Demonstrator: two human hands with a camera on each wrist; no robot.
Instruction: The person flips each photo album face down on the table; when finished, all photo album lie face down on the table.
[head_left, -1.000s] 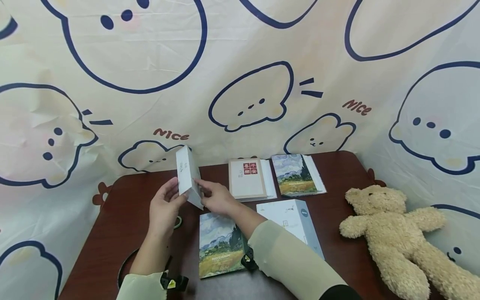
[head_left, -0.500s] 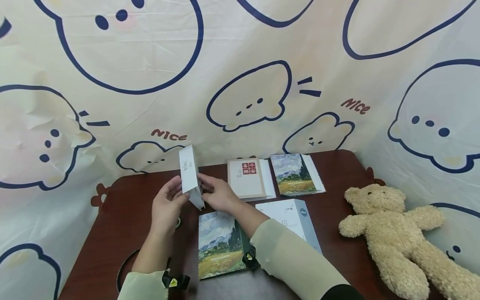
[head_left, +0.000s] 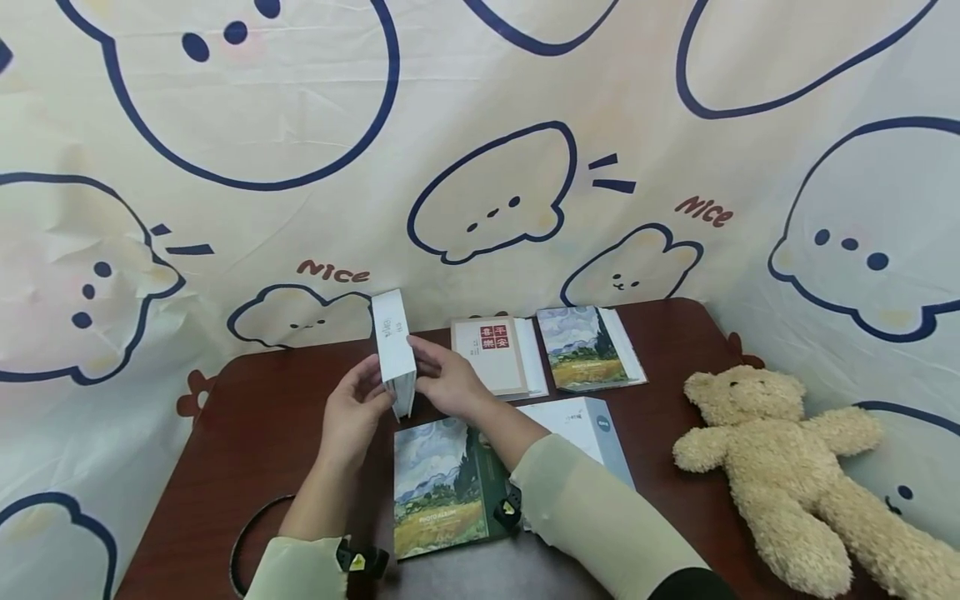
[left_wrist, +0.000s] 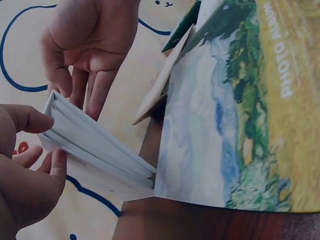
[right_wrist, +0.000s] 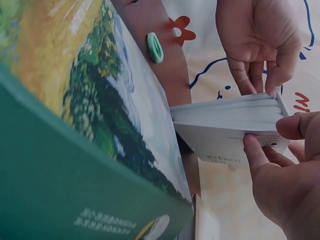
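Note:
A thick white album stands upright behind the large album, its spine towards me; the wrist views show its thick pages at the edge. My left hand holds its left side, thumb at the near end and fingers along the cover. From the other side my right hand grips the cover, and in the right wrist view its thumb and fingers pinch the album's corner. Just in front lies a green-spined photo album with a painted landscape cover, under my right forearm.
Behind on the right lie a beige-framed album with red characters and a smaller landscape album. A white-and-blue box is partly under my right sleeve. A teddy bear sits right, a black loop front left, a green hair tie further back.
Both hands and the white album have shifted right, and its spine has turned more towards me. The camera view has drifted slightly; the other albums and the bear stay put.

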